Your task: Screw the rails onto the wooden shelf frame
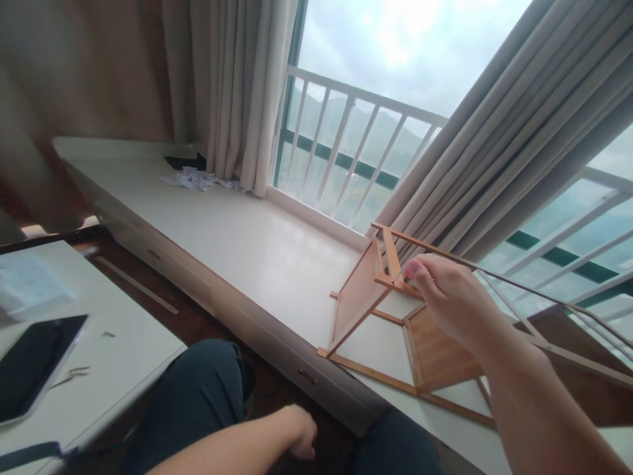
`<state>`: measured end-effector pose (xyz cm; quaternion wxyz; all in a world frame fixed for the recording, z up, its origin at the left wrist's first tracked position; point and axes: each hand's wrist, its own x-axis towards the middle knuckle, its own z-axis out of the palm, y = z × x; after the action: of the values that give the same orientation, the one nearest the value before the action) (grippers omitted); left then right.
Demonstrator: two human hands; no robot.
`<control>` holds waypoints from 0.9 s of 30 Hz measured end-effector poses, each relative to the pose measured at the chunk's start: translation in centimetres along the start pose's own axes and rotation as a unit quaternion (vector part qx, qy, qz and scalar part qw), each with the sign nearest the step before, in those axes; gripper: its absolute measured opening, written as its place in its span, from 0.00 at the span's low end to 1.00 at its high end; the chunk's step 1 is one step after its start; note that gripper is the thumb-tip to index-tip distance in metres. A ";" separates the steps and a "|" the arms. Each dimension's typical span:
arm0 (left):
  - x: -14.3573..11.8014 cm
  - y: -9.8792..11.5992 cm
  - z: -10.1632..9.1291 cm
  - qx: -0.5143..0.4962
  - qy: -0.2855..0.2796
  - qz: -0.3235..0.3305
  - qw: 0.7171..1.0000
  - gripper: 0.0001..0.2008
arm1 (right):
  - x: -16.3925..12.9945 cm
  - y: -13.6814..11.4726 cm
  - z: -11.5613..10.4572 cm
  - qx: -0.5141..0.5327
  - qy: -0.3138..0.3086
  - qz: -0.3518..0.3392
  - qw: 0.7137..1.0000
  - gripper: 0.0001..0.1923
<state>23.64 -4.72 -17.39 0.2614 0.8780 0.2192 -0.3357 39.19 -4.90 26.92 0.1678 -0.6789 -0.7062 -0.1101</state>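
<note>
The right hand's (pixel 452 300) fingers (pixel 420 270) are pressed together, pinching the top rail of a light-brown wooden slat frame (pixel 390 310), which stands on the long white window-ledge counter (pixel 237 244) beside the beige curtains (pixel 494 152). The left hand (pixel 297 432) hangs loosely curled, holding nothing, between dark-trousered knees (pixel 198 396).
</note>
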 end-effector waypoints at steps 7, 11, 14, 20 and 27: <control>3.3 1.8 1.1 0.009 -0.052 0.115 0.992 0.25 | 1.2 0.1 -0.9 -0.064 -0.051 -0.010 0.997 0.24; 4.6 1.5 1.7 0.021 -0.054 0.145 0.988 0.24 | 1.6 0.0 -1.3 -0.097 -0.077 -0.013 0.992 0.25; 5.7 1.3 2.5 0.034 -0.049 0.145 0.988 0.20 | 1.8 -0.3 -1.6 -0.108 -0.088 -0.016 0.990 0.25; 7.2 1.7 4.3 -0.029 -0.015 0.191 0.981 0.20 | 2.3 -0.6 -2.1 -0.143 -0.118 0.014 0.983 0.27; 7.0 1.8 4.2 -0.025 -0.032 0.148 0.988 0.15 | 2.5 -0.5 -2.3 -0.150 -0.146 0.012 0.978 0.30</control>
<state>27.39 -7.19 -24.41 0.3365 0.8830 0.0870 -0.3155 38.83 -3.53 29.99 -0.0397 -0.7139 -0.6900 -0.1128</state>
